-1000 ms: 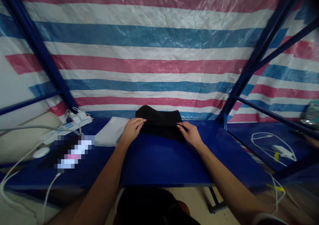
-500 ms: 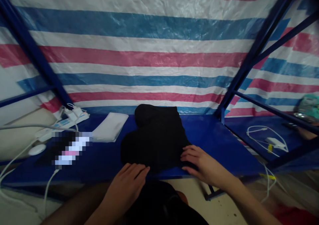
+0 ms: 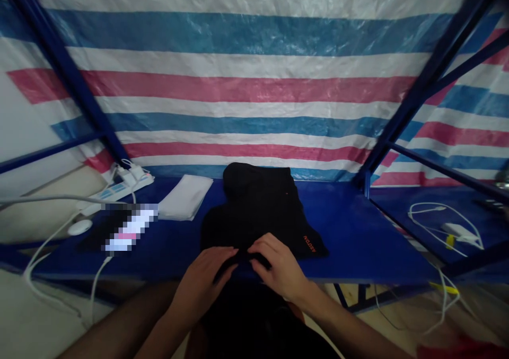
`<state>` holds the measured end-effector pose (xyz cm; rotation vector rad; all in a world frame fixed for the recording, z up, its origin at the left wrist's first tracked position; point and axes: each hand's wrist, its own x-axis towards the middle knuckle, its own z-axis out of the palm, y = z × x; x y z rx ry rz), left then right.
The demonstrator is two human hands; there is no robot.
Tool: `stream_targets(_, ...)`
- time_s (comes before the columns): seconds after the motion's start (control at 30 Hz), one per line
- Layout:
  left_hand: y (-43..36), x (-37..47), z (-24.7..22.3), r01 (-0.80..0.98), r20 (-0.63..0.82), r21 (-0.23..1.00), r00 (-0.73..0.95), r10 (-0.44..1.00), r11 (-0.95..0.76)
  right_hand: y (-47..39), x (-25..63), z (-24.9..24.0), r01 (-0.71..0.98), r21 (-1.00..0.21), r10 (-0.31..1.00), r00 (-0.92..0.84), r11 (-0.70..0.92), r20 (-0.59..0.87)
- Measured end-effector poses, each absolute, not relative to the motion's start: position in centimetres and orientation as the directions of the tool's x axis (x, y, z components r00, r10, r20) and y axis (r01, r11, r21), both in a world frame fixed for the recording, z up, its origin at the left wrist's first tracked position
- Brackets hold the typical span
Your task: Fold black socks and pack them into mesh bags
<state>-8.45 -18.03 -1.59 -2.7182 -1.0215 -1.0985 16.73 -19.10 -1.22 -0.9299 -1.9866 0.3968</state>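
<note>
On the table point(image 3: 345, 221), along the near edge of the cloth point(image 3: 258, 205), pinched in left hand point(image 3: 199, 282) and right hand point(image 3: 280, 266), at risk of bunching or skewing if tugged harder on one side.

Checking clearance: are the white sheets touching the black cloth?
Apart: the head view shows blue tabletop between the white sheets and the black cloth.

Right of the black garment point(image 3: 258, 205), there was room to pass over the desk point(image 3: 345, 226) toward the slanting blue post point(image 3: 400, 125) at right. On the left, white papers point(image 3: 186, 197), a pixelated device point(image 3: 131, 229) and a power strip point(image 3: 113, 193) stood in the way; striped sheeting point(image 3: 238, 88) closed the back.
</note>
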Motion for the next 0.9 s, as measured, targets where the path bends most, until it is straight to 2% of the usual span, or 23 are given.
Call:
stream_targets(0.13,-17.5,-7.9,-1.6,0.554,0.700,0.163,0.518,0.491,-0.816,-18.9,16.4,-1.3,0.339,-0.684,0.763,-0.271,0.646,0.587)
stream_targets(0.33,-16.5,-6.9,-0.4,0.485,0.710,0.026,0.606,0.358,-0.874,-17.5,16.3,-1.1,0.333,-0.711,0.785,-0.234,0.619,0.574)
stream_targets(0.53,-16.4,-7.4,1.1,0.467,0.562,0.021,0.726,0.397,-0.884,-18.0,17.2,-0.4,0.279,-0.843,0.887,-0.165,0.460,0.430)
stream_targets(0.77,-16.4,-6.5,0.9,0.505,0.638,-0.019,0.671,0.378,-0.863,-19.4,16.6,-0.7,0.265,-0.883,0.919,-0.032,0.388,0.394)
stream_targets(0.9,-16.6,-5.5,1.4,0.500,0.650,-0.079,0.682,0.336,-0.862,-19.9,16.9,0.1,0.182,-0.913,0.929,-0.132,0.365,0.345)
